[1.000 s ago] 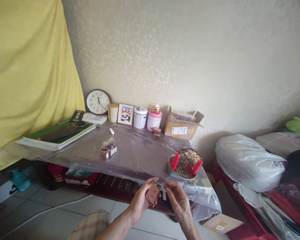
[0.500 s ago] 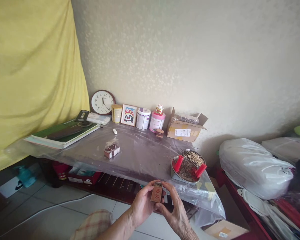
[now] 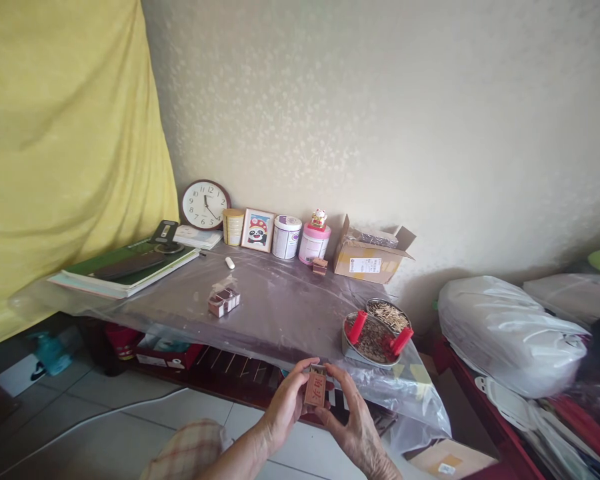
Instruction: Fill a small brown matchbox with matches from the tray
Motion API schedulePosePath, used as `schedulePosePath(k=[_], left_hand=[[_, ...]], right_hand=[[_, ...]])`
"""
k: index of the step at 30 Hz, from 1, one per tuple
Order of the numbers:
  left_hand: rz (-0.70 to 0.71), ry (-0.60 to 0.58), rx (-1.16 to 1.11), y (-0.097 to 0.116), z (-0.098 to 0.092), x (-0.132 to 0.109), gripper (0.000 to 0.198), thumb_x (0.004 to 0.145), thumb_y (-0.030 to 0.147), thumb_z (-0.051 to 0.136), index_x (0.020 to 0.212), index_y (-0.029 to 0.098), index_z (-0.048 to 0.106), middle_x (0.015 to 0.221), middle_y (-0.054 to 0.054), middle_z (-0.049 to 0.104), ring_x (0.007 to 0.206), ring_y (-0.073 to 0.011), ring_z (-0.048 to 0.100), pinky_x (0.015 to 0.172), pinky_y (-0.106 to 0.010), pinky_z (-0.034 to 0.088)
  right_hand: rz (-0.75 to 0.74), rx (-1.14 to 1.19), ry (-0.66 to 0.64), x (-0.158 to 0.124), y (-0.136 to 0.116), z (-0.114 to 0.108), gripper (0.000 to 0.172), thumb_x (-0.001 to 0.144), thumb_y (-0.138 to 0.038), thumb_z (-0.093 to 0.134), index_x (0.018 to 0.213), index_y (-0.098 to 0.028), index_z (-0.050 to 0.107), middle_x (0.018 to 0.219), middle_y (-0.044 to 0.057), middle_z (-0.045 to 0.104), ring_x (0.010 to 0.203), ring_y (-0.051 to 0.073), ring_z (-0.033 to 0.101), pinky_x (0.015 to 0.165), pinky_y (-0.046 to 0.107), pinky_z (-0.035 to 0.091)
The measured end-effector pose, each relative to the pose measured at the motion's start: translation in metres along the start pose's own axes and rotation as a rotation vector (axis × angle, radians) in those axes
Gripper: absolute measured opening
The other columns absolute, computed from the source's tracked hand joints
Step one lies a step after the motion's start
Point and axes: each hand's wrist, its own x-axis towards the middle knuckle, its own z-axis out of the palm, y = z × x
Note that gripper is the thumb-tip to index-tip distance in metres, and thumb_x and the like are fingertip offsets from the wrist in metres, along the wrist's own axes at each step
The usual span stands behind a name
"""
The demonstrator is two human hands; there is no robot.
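A small brown matchbox (image 3: 315, 389) with red characters on its face is held upright between both hands, in front of the table's near edge. My left hand (image 3: 289, 405) grips it from the left, thumb along its side and fingers behind. From the right, my right hand (image 3: 349, 413) closes on it with the index finger near the top end and the thumb near the bottom. The top end looks partly open, but its contents are too small to make out. Beyond the hands, a plastic-wrapped pack of matchboxes (image 3: 225, 301) lies on the table.
The plastic-covered table (image 3: 275, 313) carries a metal tin (image 3: 373, 339) with red candle stubs and a tin of matchsticks (image 3: 388, 315) at its right. Behind stand an open cardboard box (image 3: 370, 257), canisters (image 3: 287, 237), a framed panda picture (image 3: 257, 231) and a clock (image 3: 206, 204). Books (image 3: 130, 270) lie left.
The matchbox has turned slightly and shifted a little to the right in my fingers. My left thumb has moved a bit along its side; things on the table are unmoved.
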Motion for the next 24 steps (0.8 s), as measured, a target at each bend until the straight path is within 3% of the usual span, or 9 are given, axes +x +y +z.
schedulePosePath(k=[6,13,18,24], left_hand=[[0.052,-0.002,0.047,0.0,0.001,0.001,0.026,0.081,0.027,0.045,0.103,0.024,0.059,0.087,-0.005,0.074,0.087,-0.0239,0.066,0.071,-0.036,0.048],[0.072,-0.017,0.101,-0.004,-0.001,0.005,0.02,0.08,0.024,0.043,0.092,0.023,0.059,0.078,-0.002,0.071,0.078,-0.0218,0.066,0.064,-0.033,0.046],[0.105,-0.051,0.101,-0.008,-0.005,0.008,0.021,0.081,0.025,0.04,0.091,0.022,0.059,0.076,-0.003,0.072,0.079,-0.0214,0.066,0.063,-0.031,0.045],[0.128,-0.067,0.095,-0.007,-0.004,0.006,0.02,0.084,0.025,0.041,0.089,0.021,0.06,0.077,-0.003,0.072,0.077,-0.0196,0.065,0.064,-0.03,0.043]], right_hand=[[-0.012,0.018,0.02,0.001,-0.003,-0.002,0.052,0.076,-0.024,0.068,0.126,-0.021,0.054,0.126,0.009,0.061,0.118,0.025,0.057,0.099,0.035,0.048],[-0.05,-0.048,0.027,0.0,0.009,-0.001,0.048,0.079,-0.039,0.068,0.124,-0.022,0.059,0.123,0.01,0.064,0.115,0.026,0.06,0.095,0.034,0.052],[-0.124,-0.083,0.113,-0.003,0.028,0.01,0.048,0.079,-0.042,0.066,0.125,-0.026,0.059,0.123,0.008,0.065,0.115,0.028,0.06,0.097,0.038,0.05],[-0.176,-0.069,0.072,0.0,0.014,0.003,0.047,0.079,-0.036,0.067,0.124,-0.025,0.059,0.121,0.01,0.065,0.113,0.028,0.062,0.091,0.034,0.054]])
